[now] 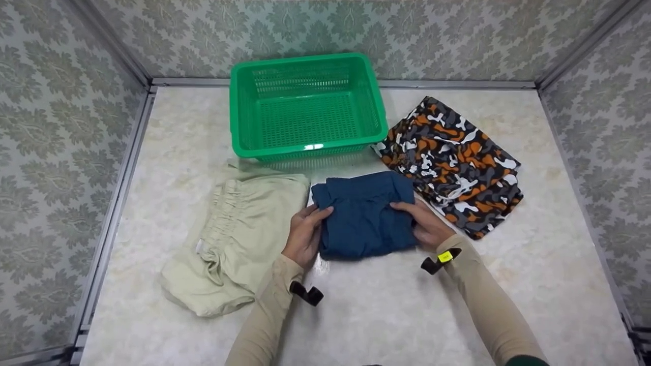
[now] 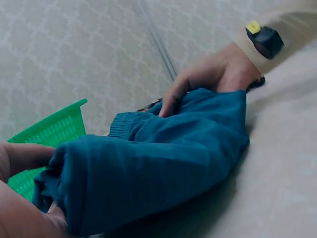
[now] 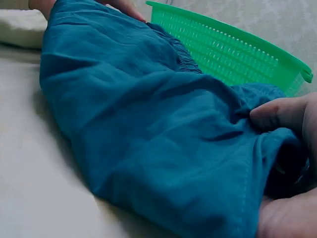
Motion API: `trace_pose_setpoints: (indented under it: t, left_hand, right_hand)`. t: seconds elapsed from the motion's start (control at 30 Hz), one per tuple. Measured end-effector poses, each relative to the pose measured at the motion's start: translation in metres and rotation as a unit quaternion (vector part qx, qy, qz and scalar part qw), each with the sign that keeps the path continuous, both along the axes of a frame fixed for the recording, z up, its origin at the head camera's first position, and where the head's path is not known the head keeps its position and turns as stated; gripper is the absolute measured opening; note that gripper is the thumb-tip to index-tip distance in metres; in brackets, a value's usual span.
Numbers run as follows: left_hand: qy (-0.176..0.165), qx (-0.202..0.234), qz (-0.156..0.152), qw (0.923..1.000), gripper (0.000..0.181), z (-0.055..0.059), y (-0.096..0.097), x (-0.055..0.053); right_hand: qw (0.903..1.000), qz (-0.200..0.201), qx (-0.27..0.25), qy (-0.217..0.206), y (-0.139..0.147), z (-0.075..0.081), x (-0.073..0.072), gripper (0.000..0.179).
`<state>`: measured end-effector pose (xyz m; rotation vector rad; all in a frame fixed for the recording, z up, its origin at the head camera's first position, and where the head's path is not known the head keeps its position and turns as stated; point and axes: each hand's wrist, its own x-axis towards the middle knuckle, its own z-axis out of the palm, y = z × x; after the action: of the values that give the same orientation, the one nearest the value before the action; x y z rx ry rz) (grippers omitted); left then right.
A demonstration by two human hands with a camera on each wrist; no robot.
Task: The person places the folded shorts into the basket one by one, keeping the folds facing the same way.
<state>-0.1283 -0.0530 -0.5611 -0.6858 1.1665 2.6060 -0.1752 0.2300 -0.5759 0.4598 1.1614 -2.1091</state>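
Note:
Between the two hands is a folded blue garment (image 1: 363, 216) with a gathered elastic waistband, seen as a thick bundle in both wrist views. My left hand (image 1: 303, 234) grips its left edge, thumb on top and fingers underneath. At the right edge my right hand (image 1: 426, 223) pinches the cloth the same way, thumb lying over the top. In the left wrist view the front of the blue garment (image 2: 148, 173) appears lifted a little off the table. Fingers beneath the cloth are mostly hidden.
Pale green elastic-waist shorts (image 1: 254, 234) lie flat at the left. Orange, black and white camouflage shorts (image 1: 452, 162) lie at the right, touching the basket. The green plastic basket (image 1: 307, 147) stands at the back, nothing inside. Patterned walls (image 1: 325, 30) enclose the table.

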Motion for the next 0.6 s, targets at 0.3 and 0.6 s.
trace_pose_setpoints:
  t: [0.3,0.6]
  left_hand:
    - [0.031,-0.079,-0.145,0.9857,0.080,-0.001,-0.008,0.008]
    - [0.093,-0.345,-0.215,0.9091,0.075,-0.002,-0.003,0.013]
  right_hand:
    - [0.9927,0.043,-0.109,0.027,0.004,0.005,0.003,0.038]
    - [0.9939,0.050,-0.002,0.099,-0.003,0.011,0.008,0.091]
